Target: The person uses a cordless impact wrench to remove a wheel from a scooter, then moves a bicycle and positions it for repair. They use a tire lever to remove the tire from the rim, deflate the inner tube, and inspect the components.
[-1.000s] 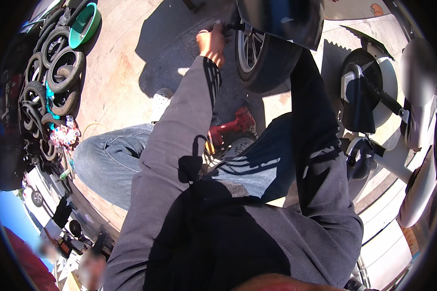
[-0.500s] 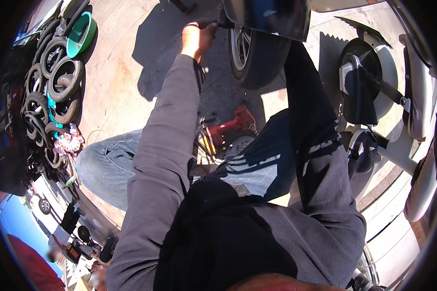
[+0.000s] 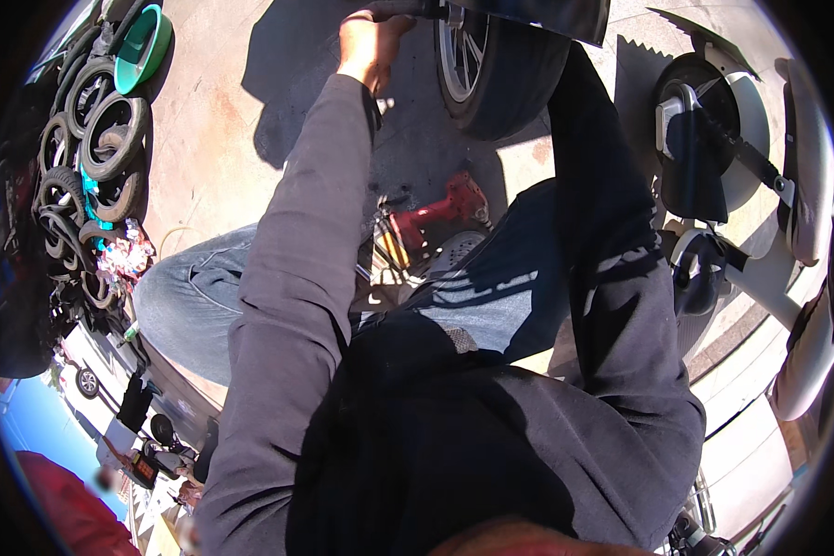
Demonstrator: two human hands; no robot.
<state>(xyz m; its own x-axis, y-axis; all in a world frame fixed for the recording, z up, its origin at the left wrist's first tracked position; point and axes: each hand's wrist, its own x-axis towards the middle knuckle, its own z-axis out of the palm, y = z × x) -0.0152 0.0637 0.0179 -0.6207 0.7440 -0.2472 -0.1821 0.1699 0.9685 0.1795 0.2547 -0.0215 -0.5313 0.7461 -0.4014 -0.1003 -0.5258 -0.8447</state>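
Observation:
At the top of the head view my left hand point(image 3: 369, 48) is closed around a dark bar point(image 3: 417, 8) beside the hub of a wheel. The wheel has a silver spoked rim and a black tyre point(image 3: 511, 88), with a dark glossy panel point(image 3: 551, 13) over it. My right arm point(image 3: 595, 139) reaches up along the wheel's right side; its hand is hidden behind the tyre and panel. Below the wheel, between my legs, a red power tool point(image 3: 438, 211) lies on the ground, next to yellow-handled hand tools point(image 3: 391, 246).
Several worn tyres point(image 3: 116, 137) lie piled at the left, below a green basin point(image 3: 143, 48). At the right stands a white two-wheeler with a wheel point(image 3: 700, 97) and a footrest area. Other people and vehicles show at the lower left, with a red garment point(image 3: 69, 505).
The whole view has tilted, so the wheel, tools and ground sit higher in the picture. My left hand stays at the bar by the hub, with more of the bar showing.

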